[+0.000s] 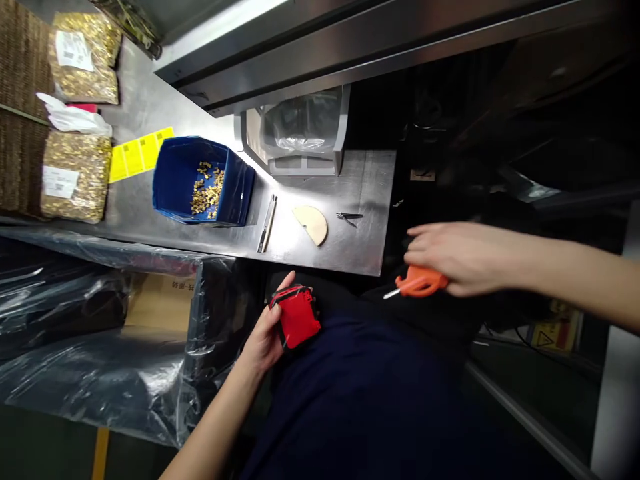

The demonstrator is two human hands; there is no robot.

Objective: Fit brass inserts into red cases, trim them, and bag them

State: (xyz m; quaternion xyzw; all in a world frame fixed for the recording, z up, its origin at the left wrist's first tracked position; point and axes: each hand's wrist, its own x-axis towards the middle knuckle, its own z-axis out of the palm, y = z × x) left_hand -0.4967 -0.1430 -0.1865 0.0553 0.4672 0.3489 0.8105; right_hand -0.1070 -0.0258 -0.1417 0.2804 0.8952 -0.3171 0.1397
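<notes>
My left hand (269, 331) is closed around a red and black part (299, 319), held low in front of my body below the table's edge. Off to the right, my right hand (440, 257) holds an orange-handled tool (421, 282) with a short metal tip that points left. The tool is apart from the red part. On the metal table (359, 251) above my hands lie a pale half-round piece (313, 223), a small dark metal tool (349, 216) and a slim pen-like tool (268, 224).
A blue bin (173, 177) with small brass pieces (207, 193) stands on the table beside yellow labels (141, 155) and bags of brass parts (76, 175). A grey bin (305, 167) sits under a metal beam (300, 50). Dark plastic lines a box (195, 320) at lower left.
</notes>
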